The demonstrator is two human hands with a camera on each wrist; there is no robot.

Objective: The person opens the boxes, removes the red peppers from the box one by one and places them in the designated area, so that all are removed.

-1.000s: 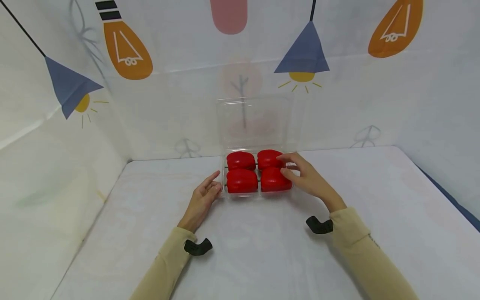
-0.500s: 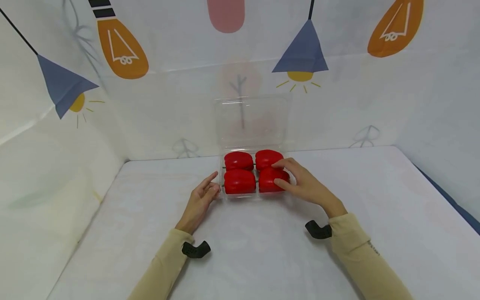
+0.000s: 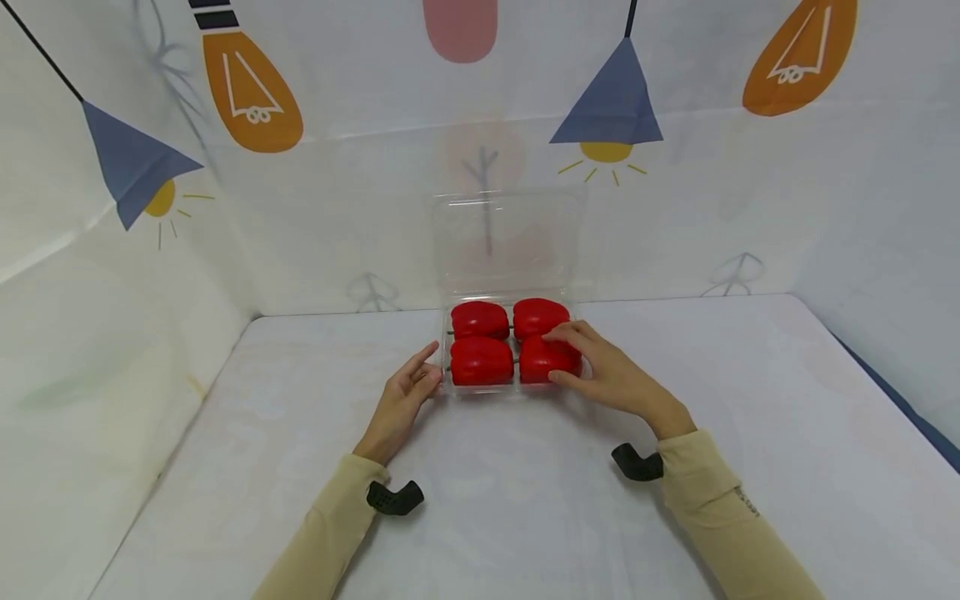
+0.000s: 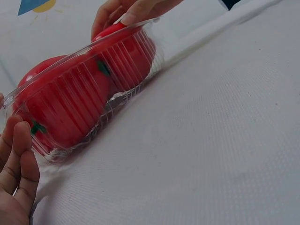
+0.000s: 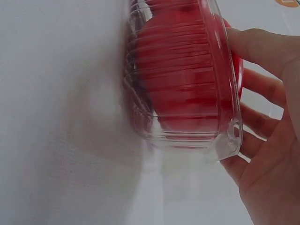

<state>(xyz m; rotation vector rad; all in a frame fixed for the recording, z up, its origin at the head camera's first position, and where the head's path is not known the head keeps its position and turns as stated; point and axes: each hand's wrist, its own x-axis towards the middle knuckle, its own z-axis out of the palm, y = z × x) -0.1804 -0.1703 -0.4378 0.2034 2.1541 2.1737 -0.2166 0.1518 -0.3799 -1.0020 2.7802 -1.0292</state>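
Note:
Several glossy red bell peppers (image 3: 482, 362) with green stems sit in two rows in a clear plastic clamshell box (image 4: 61, 154). Its clear lid (image 3: 510, 242) stands raised at the back. My right hand (image 3: 611, 371) grips the front right pepper (image 3: 543, 358), thumb on its near side and fingers over its far side. That pepper (image 5: 180, 70) is still inside the box in the right wrist view. At the box's left wall, my left hand (image 3: 401, 406) has its fingers relaxed, fingertips right by the plastic.
The box stands near the back edge of a white-covered table (image 3: 495, 500). Behind it rises a white cloth wall (image 3: 337, 217) printed with lamps and bulbs. A black curved wrist piece (image 3: 395, 498) sticks out from the left sleeve, another black piece (image 3: 637, 462) from the right.
My right hand has moved left and slightly down from the right peppers' edge, and its thumb and fingers now straddle the front right pepper. The left hand has stayed beside the box.

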